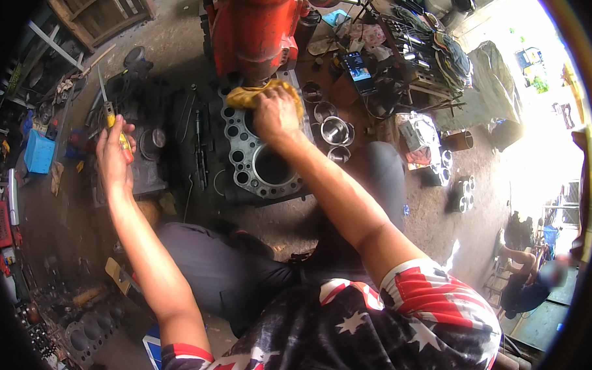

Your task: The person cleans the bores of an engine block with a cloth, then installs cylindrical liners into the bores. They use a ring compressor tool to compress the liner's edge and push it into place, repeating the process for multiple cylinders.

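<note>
My right hand (277, 114) presses a bunched yellow rag (248, 97) onto the flat metal top of an engine block (247, 158). Large round bores and smaller holes pierce this surface; the rag and my forearm hide part of it. Out to the left, my left hand (116, 156) is raised and closed around a yellow-handled tool with a long thin metal blade (110, 116). Its exact kind is unclear. Below that hand sits a dark, greasy engine part (154, 173).
A red engine or machine body (254, 33) stands just beyond the block. Right of it lie several metal pistons (335, 130) and a phone (358, 73). Thin rods (199, 146) rest on the left, a blue box (39, 152) farther out. Another person (527, 291) is at the far right.
</note>
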`<state>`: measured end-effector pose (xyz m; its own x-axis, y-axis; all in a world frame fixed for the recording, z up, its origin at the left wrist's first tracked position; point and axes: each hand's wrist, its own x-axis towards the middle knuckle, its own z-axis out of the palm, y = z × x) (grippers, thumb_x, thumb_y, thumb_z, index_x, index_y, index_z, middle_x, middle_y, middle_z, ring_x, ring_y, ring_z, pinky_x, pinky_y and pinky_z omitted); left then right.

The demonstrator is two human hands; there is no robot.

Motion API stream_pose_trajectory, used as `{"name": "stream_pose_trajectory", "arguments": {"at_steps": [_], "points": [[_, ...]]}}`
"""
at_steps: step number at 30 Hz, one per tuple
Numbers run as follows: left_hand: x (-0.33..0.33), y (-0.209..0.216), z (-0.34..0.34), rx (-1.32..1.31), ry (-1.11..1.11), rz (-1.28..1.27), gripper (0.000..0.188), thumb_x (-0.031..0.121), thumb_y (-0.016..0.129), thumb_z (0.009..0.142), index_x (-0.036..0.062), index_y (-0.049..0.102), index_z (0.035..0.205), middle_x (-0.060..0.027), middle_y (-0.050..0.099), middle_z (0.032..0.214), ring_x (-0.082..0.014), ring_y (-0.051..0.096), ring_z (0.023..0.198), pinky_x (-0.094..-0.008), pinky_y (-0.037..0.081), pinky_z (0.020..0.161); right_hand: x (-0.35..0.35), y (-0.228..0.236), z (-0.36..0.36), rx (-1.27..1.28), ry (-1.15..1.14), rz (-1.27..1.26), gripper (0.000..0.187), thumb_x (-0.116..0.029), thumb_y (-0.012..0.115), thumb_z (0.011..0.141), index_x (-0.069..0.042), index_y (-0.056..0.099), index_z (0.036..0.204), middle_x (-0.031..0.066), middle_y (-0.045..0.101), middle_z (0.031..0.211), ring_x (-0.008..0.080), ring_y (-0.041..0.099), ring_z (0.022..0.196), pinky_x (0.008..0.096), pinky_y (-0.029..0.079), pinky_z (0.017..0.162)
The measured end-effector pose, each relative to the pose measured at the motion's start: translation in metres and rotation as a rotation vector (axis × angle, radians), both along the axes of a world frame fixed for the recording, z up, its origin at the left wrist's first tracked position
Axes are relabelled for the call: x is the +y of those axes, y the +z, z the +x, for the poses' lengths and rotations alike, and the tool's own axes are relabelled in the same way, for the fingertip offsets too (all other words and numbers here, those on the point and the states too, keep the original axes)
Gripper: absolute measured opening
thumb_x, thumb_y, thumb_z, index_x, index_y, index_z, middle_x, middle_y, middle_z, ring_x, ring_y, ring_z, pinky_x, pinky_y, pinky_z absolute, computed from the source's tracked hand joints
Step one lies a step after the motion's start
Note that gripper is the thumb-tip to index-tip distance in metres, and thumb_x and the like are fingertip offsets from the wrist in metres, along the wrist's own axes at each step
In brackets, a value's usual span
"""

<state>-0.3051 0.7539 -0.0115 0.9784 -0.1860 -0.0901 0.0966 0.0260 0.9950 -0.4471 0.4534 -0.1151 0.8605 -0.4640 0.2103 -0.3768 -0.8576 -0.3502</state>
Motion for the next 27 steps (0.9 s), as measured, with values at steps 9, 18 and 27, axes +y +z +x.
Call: {"name": "stream_pose_trajectory", "arguments": {"at_steps": [9, 18, 27], "points": [[0.002, -0.001, -0.001, 0.015, 0.03, 0.049, 0.031, 0.037, 0.073, 0.099, 0.0072, 0.065, 0.107, -0.0031, 0.068, 0.092, -0.0057, 0.058, 0.067, -0.0226, 0.046, 0.06, 0.03, -0.01, 0.015, -0.142, 0.255, -0.016, 0.036, -0.018, 0.055, 0.091, 0.003, 0.065, 0.119, 0.0315, 0.062, 0.131, 0.0459, 0.055, 0.132, 0.0563, 0.037, 0.115], [0.003, -0.003, -0.002, 0.032, -0.003, 0.08, 0.029, 0.036, 0.073, 0.099, 0.0079, 0.065, 0.103, -0.0014, 0.064, 0.085, -0.0069, 0.057, 0.067, -0.022, 0.044, 0.06, 0.049, 0.031, -0.006, 0.049, 0.611, 0.532, 0.04, -0.031, 0.071, 0.092, 0.001, 0.065, 0.114, 0.0253, 0.072, 0.102, 0.0428, 0.069, 0.103, 0.0518, 0.053, 0.092], [-0.014, 0.017, -0.046, -0.078, -0.223, 0.289, 0.034, 0.04, 0.074, 0.096, 0.0066, 0.071, 0.098, -0.001, 0.07, 0.087, -0.0085, 0.062, 0.072, -0.0256, 0.048, 0.069, 0.07, 0.099, -0.084, 0.009, 0.307, 1.714, 0.066, -0.054, 0.058, 0.103, -0.003, 0.053, 0.145, 0.0098, 0.068, 0.127, 0.0266, 0.067, 0.112, 0.0377, 0.048, 0.104]]}}
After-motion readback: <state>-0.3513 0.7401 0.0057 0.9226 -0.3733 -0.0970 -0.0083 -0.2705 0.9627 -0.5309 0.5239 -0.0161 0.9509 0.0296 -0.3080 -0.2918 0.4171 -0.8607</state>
